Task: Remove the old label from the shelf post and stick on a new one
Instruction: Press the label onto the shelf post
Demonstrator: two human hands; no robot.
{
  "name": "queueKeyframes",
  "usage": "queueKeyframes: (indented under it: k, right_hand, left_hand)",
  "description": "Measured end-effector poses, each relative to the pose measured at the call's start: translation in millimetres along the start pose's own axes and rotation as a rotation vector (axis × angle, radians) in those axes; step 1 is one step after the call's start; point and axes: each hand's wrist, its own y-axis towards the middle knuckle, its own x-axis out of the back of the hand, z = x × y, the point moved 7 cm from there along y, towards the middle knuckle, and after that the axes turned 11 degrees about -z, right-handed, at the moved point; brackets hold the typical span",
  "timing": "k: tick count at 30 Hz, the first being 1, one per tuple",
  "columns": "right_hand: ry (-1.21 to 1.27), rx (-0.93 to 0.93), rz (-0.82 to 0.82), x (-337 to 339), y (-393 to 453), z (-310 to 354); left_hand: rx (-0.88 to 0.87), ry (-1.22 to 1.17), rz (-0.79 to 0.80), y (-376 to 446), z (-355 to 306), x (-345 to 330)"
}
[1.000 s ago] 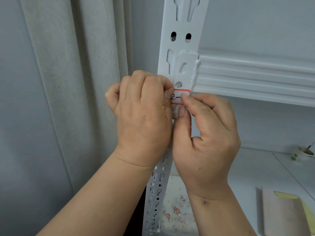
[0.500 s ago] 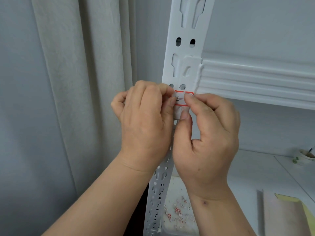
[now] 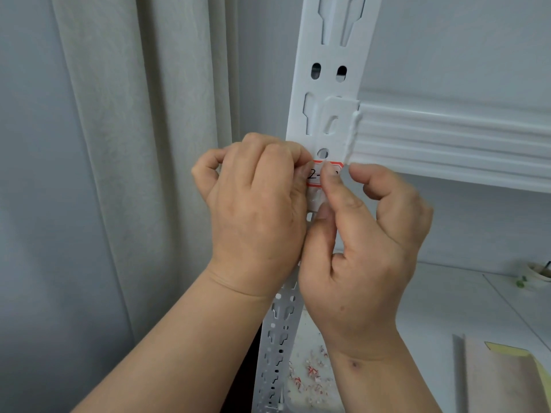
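A white perforated shelf post (image 3: pixel 328 55) runs up the middle of the view. Just under a round hole on it sits a white label (image 3: pixel 315 175) with a red border and a handwritten "2-". My left hand (image 3: pixel 256 210) has its fingers curled, and its fingertips hold the label's left end against the post. My right hand (image 3: pixel 363 263) presses its index fingertip onto the middle of the label, covering the rest of the writing. Its thumb rests on the post just below, and its other fingers are lifted off to the right.
A white shelf beam (image 3: pixel 447 138) joins the post on the right. Below it, a lower white shelf (image 3: pixel 447 293) carries red-and-white paper scraps (image 3: pixel 310 374), a beige sheet (image 3: pixel 501 380) and a small bowl (image 3: pixel 539 275). A pale curtain (image 3: pixel 134 144) hangs to the left.
My right index finger has slid left onto the middle of the label, and my right hand's other fingers have lifted away to the right. My left hand has stayed at the label's left end.
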Motion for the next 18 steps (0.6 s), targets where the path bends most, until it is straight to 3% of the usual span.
queueKeyframes:
  k: [5, 13, 18]
  right_hand:
    - [0.015, -0.02, -0.007, -2, -3, 1]
    - [0.092, -0.045, -0.029, 3, 1, -3]
    - [0.136, -0.182, -0.056, 2, 7, -9]
  left_hand:
    - [-0.034, 0.037, 0.014, 3, -2, -2]
    - [0.063, -0.006, 0.092, -3, 3, -4]
    - [0.103, -0.069, 0.079, -6, 4, 2]
